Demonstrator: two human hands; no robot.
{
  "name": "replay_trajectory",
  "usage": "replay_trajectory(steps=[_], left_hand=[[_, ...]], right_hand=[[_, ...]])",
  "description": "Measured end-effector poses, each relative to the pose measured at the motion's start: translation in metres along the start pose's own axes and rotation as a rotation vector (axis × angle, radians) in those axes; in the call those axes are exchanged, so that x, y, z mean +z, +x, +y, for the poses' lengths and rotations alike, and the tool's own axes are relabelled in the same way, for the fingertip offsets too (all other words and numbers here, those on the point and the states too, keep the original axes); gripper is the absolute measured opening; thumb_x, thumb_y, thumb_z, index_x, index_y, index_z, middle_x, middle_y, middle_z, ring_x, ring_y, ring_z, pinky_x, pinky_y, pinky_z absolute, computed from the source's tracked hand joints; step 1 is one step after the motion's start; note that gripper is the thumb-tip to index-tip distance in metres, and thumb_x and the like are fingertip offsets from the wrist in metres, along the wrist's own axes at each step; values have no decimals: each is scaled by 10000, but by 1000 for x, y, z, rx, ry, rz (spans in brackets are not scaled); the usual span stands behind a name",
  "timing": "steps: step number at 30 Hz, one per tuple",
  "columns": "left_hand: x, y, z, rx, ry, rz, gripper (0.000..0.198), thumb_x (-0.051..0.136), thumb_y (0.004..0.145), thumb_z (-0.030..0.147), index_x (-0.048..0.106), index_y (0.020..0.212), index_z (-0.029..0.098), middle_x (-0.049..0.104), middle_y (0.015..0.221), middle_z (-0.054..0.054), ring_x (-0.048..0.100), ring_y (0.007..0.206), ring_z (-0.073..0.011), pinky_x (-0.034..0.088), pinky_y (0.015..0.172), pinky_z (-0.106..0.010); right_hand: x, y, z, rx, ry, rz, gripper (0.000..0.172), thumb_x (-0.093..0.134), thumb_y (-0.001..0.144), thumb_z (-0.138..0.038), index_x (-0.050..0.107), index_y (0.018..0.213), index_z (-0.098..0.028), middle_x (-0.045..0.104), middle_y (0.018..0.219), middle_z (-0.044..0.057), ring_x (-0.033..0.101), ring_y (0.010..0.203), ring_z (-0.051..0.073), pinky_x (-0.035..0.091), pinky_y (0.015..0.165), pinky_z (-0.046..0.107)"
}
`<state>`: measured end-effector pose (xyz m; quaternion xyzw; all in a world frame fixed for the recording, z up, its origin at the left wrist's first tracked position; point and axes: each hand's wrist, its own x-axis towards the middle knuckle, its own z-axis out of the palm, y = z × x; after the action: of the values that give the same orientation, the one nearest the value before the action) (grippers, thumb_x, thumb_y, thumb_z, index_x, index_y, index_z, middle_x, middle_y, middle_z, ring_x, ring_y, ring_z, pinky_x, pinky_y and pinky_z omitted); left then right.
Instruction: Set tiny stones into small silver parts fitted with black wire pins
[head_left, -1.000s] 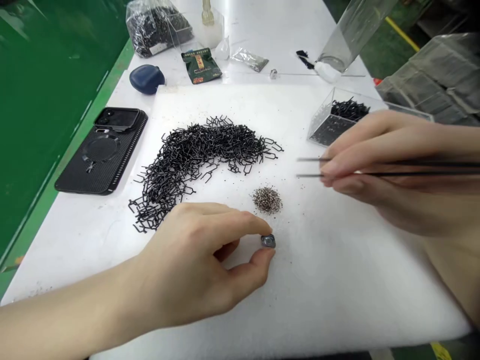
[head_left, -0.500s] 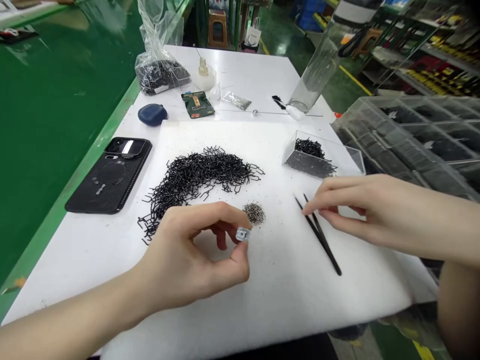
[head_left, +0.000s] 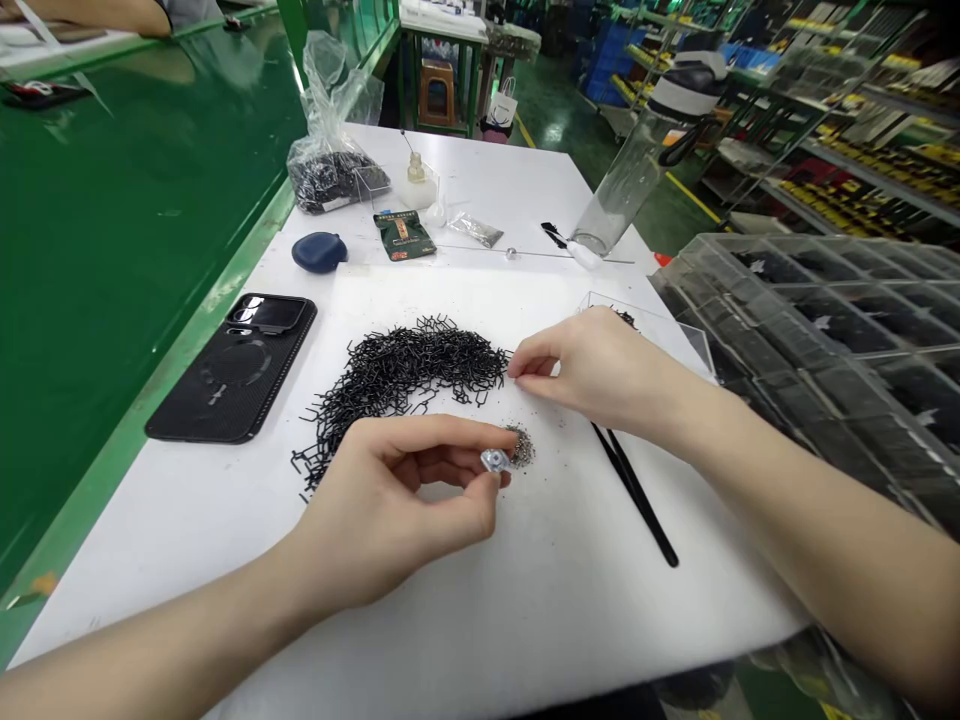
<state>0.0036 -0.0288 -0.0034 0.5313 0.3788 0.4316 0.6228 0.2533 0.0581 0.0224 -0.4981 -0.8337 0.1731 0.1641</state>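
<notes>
The left hand [head_left: 375, 510] clamps a small shiny metal piece [head_left: 495, 460] between thumb and finger, just beside a little heap of grey grit [head_left: 521, 448]. The right hand [head_left: 600, 375] brings its fingertips close together at the end of the pile of black wire clips [head_left: 405, 375], but I cannot tell if they hold one, and a careless touch could scatter the grit. The green packet [head_left: 405, 235] near the far edge of the white foam sheet [head_left: 585, 610] has a label too small to read.

Bright overhead light is flooding the white pad [head_left: 570, 620], laying pale glare across the green bench [head_left: 127, 250] and glinting off the metal piece [head_left: 495, 460]. Faint shadows are falling beneath the left hand [head_left: 397, 510] and the right hand [head_left: 600, 375]. The wide lens is bending the shelves [head_left: 862, 130] near the edge, and their small details are blurring.
</notes>
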Motion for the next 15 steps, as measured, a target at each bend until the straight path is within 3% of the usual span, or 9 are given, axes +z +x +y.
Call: replay_trajectory(steps=[3,6,8,12,15], left_hand=[[-1,2,3,-108,-112,-19,391,966,842,10,1027,1006,360,976,956,38,965,906,-167,725,799,-108],[-3,5,4,-220,-216,-31,305,995,916,62,1023,1034,342,987,1008,15,980,997,-178,739,880,-118],[-4,7,3,-240,-280,-30,284,1024,924,83,1017,1068,327,989,1012,8,979,962,-172,751,890,-133],[-5,11,-1,-241,-355,-31,206,1071,914,109,981,987,280,988,1014,2,978,960,-173,755,867,-137],[-5,12,1,-286,-361,-23,243,1137,822,108,973,929,252,984,994,-3,976,961,-177,761,897,-149]], right_hand=[[-4,-6,0,12,80,66,306,773,828,-6,939,879,-258,832,731,-15,769,694,210,567,716,353],[-8,-17,-3,-2,242,195,316,779,919,-109,978,1102,-271,883,955,24,762,730,177,596,645,315],[-7,-27,-5,-20,384,259,249,781,1018,-221,983,1147,-286,890,1081,45,739,688,141,605,571,288],[6,-42,-10,-51,656,282,79,897,1032,-260,970,1047,-285,872,931,32,827,720,159,709,620,265],[16,-48,-17,-63,804,275,186,890,1026,-156,974,1086,-311,838,838,-1,851,711,161,736,637,251]])
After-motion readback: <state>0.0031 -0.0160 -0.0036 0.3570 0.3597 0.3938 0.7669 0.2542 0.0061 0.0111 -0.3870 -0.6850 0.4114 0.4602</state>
